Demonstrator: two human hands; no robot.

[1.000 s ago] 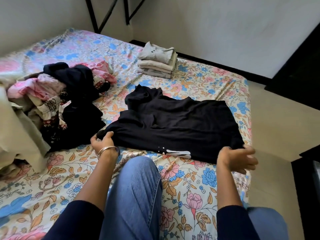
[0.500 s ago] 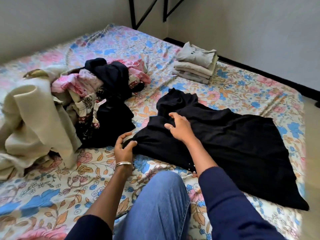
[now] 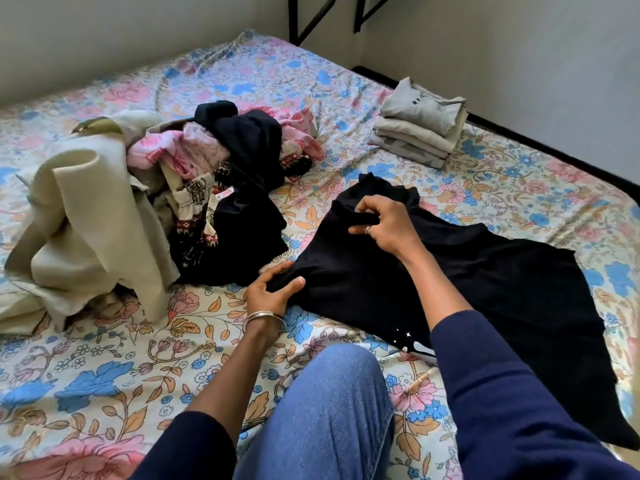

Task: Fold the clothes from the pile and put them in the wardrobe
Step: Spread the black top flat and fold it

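A black shirt [image 3: 502,292] lies spread across the floral bed sheet [image 3: 104,368] in front of me. My left hand [image 3: 273,289], a bangle on its wrist, grips the shirt's near left corner. My right hand [image 3: 384,226] pinches a fold of the shirt near its collar, further back. To the left is the unfolded pile [image 3: 156,209] of cream, pink, patterned and black clothes. A stack of folded grey and beige clothes [image 3: 419,123] sits at the back right of the bed.
My knee in blue jeans [image 3: 329,410] rests on the bed's near edge. Grey walls close off the back and the right. A black metal frame [image 3: 311,19] stands in the far corner. The bed's right edge borders a dark skirting strip [image 3: 554,150].
My right hand left the shirt's right hem and crossed to the collar area, where it now pinches the cloth. The view swung left. My left hand stays on the left corner.
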